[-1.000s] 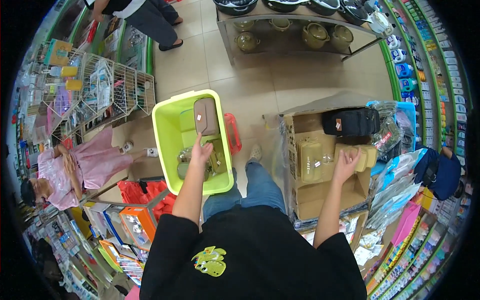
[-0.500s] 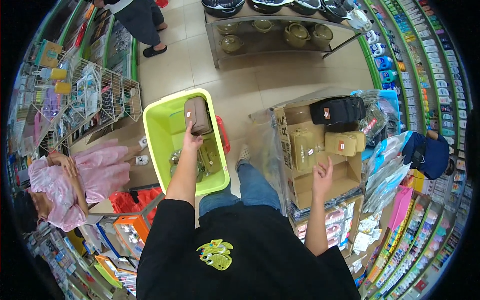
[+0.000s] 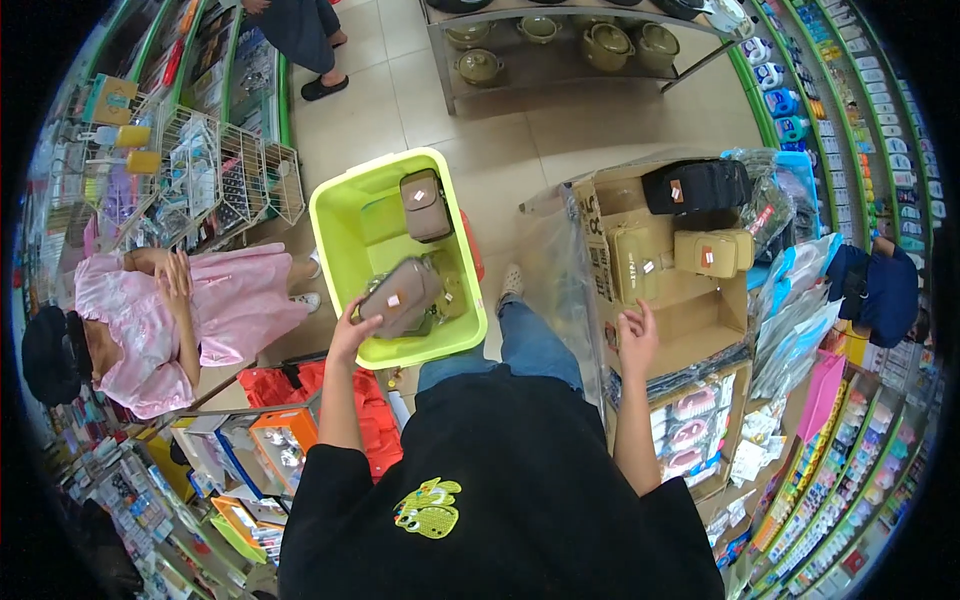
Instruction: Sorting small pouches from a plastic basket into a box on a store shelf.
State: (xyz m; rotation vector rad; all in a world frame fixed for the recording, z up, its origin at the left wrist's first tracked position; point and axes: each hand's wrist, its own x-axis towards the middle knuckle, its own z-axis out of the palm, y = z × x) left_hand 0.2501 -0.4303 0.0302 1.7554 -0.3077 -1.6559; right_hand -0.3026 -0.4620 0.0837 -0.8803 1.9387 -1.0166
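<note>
Two hands at work, well apart. Left hand [image 3: 352,330] at about 9 o'clock from frame centre, fingers clamped round grey-brown padded fabric pouch [image 3: 400,297] with small red-and-white tag, held over near rim of lime-green rectangular plastic tub [image 3: 340,215]. Second brown pouch with flap [image 3: 425,205] lying inside tub at 12 o'clock from the held one, apart from it. Clear-wrapped items in tub under the held pouch; kind cannot be told.

Right hand [image 3: 637,338] at 3 o'clock, fingers spread, holding nothing, hovering at near edge of open brown cardboard carton [image 3: 690,320]. Olive-tan fabric pouches [image 3: 640,262] standing in carton at 12 o'clock from that hand; black fabric bag [image 3: 697,186] resting on carton's far edge.

Person in pink dress [image 3: 170,310] at 9 o'clock. White wire racks [image 3: 215,170] at 10 o'clock. Shelf with olive lidded pots [image 3: 560,45] at 12 o'clock.
</note>
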